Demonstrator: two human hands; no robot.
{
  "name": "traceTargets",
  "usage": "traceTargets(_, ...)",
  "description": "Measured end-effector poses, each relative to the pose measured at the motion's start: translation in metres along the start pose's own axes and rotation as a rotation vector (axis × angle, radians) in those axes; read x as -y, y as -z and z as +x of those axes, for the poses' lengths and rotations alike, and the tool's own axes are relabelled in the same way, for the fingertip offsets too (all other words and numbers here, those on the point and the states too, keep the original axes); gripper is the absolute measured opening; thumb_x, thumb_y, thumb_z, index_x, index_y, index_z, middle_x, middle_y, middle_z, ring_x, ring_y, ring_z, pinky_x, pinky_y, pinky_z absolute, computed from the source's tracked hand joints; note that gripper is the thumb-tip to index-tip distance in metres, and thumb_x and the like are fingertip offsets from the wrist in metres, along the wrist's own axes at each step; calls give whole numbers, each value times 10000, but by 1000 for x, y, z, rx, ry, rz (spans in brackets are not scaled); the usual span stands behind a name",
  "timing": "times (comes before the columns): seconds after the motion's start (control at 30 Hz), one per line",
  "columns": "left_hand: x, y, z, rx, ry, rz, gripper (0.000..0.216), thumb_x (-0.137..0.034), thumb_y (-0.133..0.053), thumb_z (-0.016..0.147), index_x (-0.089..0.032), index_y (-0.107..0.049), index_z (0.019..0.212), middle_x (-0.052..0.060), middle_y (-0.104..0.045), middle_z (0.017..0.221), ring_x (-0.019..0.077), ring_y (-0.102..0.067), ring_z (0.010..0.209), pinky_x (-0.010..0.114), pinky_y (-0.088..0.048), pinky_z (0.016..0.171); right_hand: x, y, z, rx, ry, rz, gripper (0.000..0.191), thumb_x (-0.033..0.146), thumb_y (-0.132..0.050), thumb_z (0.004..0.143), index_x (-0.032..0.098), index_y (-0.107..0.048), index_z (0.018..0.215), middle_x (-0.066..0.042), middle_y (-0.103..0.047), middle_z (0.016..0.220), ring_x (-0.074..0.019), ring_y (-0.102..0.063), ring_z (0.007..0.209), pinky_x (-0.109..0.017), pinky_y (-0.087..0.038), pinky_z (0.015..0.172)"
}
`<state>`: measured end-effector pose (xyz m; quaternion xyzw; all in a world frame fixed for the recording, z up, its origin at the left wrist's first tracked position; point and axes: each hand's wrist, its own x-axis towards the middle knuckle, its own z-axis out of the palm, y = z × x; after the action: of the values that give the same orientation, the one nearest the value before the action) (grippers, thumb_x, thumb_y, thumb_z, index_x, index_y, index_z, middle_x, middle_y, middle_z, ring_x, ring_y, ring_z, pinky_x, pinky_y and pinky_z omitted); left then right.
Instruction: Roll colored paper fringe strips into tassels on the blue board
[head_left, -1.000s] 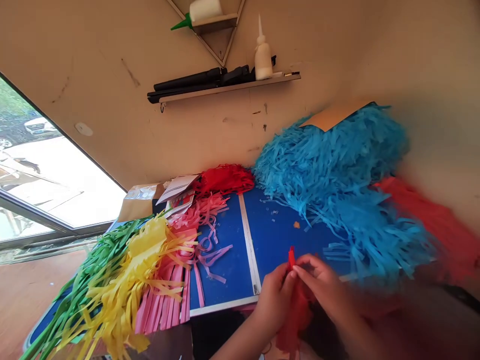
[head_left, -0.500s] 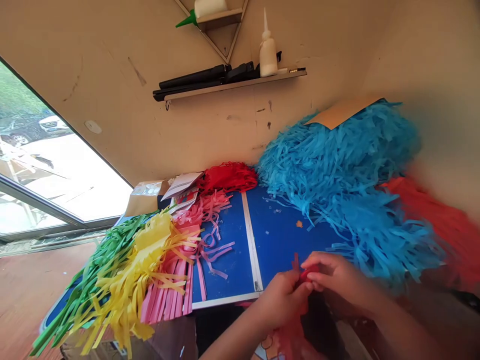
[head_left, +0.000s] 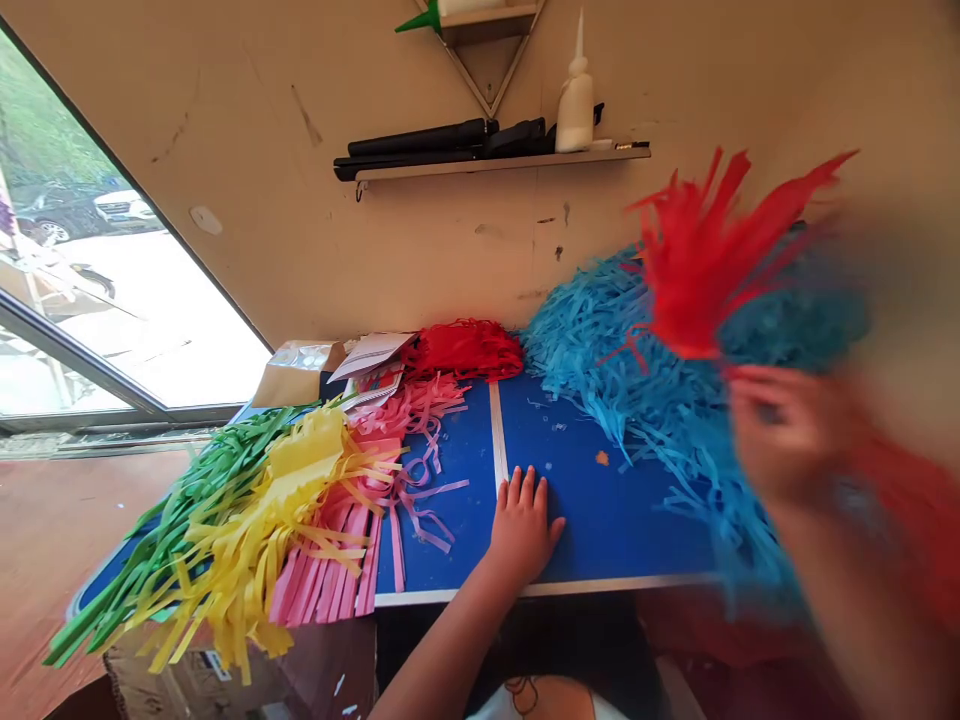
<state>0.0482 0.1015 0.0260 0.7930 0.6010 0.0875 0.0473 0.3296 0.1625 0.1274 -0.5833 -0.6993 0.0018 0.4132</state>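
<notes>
My left hand (head_left: 522, 527) lies flat on the blue table (head_left: 600, 520), fingers stretched out, holding nothing. My right hand (head_left: 787, 430) is raised at the right and blurred by motion. It grips a bunch of red paper fringe (head_left: 701, 260) that fans upward in front of the big pile of light-blue fringe (head_left: 645, 350). More red fringe (head_left: 907, 500) sits blurred at the far right behind my right hand.
Green fringe (head_left: 187, 520), yellow fringe (head_left: 277, 500) and pink fringe (head_left: 352, 530) hang over the table's left front edge. A red fringe heap (head_left: 465, 350), papers (head_left: 371, 355) and a cardboard box (head_left: 296, 370) sit at the back. A wall shelf (head_left: 495, 160) carries a white glue bottle (head_left: 575, 95).
My hands have separated. The left one dropped flat onto the table. The right one swung up and to the right, lifting the red fringe from the table's front edge.
</notes>
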Motion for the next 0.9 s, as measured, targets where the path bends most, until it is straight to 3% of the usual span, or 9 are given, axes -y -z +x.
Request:
traceTargets(0.03, 0, 1, -1, 4, 2, -8, 549, -449, -382, 891, -140, -386, 1344, 121, -339, 1421, 317, -235, 1328, 507, -244, 1059, -2, -23, -6, -44, 16, -88, 246, 313, -383, 827, 209, -606, 822, -128, -611, 1021, -265, -512, 1050, -444, -427, 862)
traceTargets(0.1, -2, 5, -3, -2, 3, -20, 518, -416, -396, 892, -138, -407, 1329, 116, -358, 1412, 311, -265, 1317, 495, -253, 1060, -7, -66, -21, 20, 38, -116, 258, 251, -360, 798, 202, -612, 778, -105, -634, 929, -224, -582, 898, -401, -473, 794)
traceTargets(0.2, -5, 13, 2, -5, -32, -30, 525, -405, -463, 865, -123, -427, 1308, 136, -376, 1397, 310, -334, 1279, 482, -293, 1042, -16, -100, -42, 107, 48, -161, 249, 216, -383, 744, 192, -631, 758, -94, -641, 864, -216, -593, 771, -382, -495, 702)
traceTargets(0.37, -3, 19, 42, -47, -97, -18, 538, -361, -525, 841, -130, -407, 1312, 146, -338, 1416, 315, -322, 1282, 473, -332, 1011, -23, -88, -51, 128, 86, -291, 273, 330, -479, 731, 185, -656, 881, -121, -588, 1025, -279, -553, 886, -450, -460, 778)
traceTargets(0.53, 2, 19, 76, 12, -97, -7, 398, -253, -458, 882, -120, -474, 1257, 135, -434, 1356, 301, -366, 1262, 490, -281, 1041, 3, -73, -58, 53, 193, -271, 307, 394, -442, 810, 179, -625, 932, -128, -557, 1002, -264, -547, 920, -417, -456, 811)
traceTargets(0.67, 10, 33, 54, -22, -134, -42, 419, -278, -436, 898, -165, -429, 1301, 78, -406, 1387, 265, -299, 1308, 474, -219, 1078, 36, -68, -89, 5, 266, -83, 224, 359, -465, 833, 198, -588, 926, -105, -574, 897, -239, -568, 839, -395, -464, 784)
traceTargets(0.77, 38, 62, 22, -45, -203, -115, 366, -292, -421, 907, -222, -478, 1262, 17, -469, 1343, 212, -330, 1297, 419, -239, 1079, 54, -73, -122, 24, 250, 44, 175, 329, -482, 836, 220, -570, 940, -73, -586, 824, -206, -584, 739, -344, -483, 706)
traceTargets(0.8, 53, 73, 11, -47, -187, -120, 350, -284, -421, 907, -226, -497, 1243, 11, -492, 1322, 195, -368, 1275, 392, -262, 1070, 58, -77, -131, 53, 230, 80, 168, 322, -490, 834, 228, -566, 950, -63, -590, 806, -191, -586, 700, -321, -487, 668)
traceTargets(0.9, 102, 99, -21, -86, 48, -38, 307, -270, -427, 904, -206, -566, 1171, 36, -570, 1237, 197, -457, 1206, 365, -302, 1044, 68, -94, -148, 179, 191, 189, 169, 332, -504, 827, 245, -572, 956, -36, -604, 752, -161, -584, 611, -264, -484, 561)
